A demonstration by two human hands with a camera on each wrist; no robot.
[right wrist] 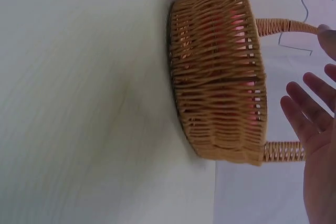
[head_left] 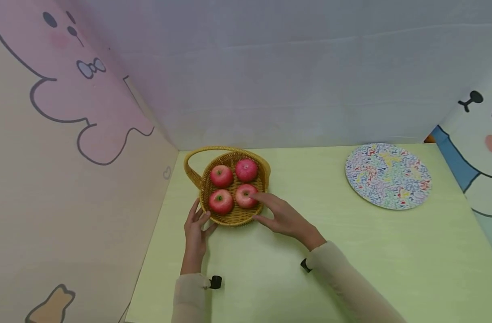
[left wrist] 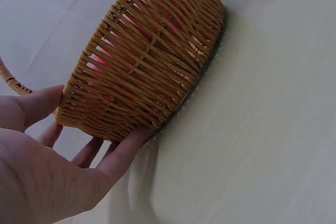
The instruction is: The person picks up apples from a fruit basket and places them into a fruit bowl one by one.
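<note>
A round woven wicker basket with a tall arched handle sits on the table, holding several red apples. One fruit at its upper right is a deeper pink. My left hand holds the near left side of the basket. In the left wrist view its fingers lie against the wicker wall, from rim to base. Over the basket's right edge hovers my right hand, fingers loosely bent and spread. Its fingertips overlap the lower right apple in the head view; whether they touch it I cannot tell.
A round plate with a multicoloured scribble pattern lies at the table's back right. Pale green tabletop stretches between it and the basket. Walls with cartoon figures stand left and right, and a pale cloth hangs behind.
</note>
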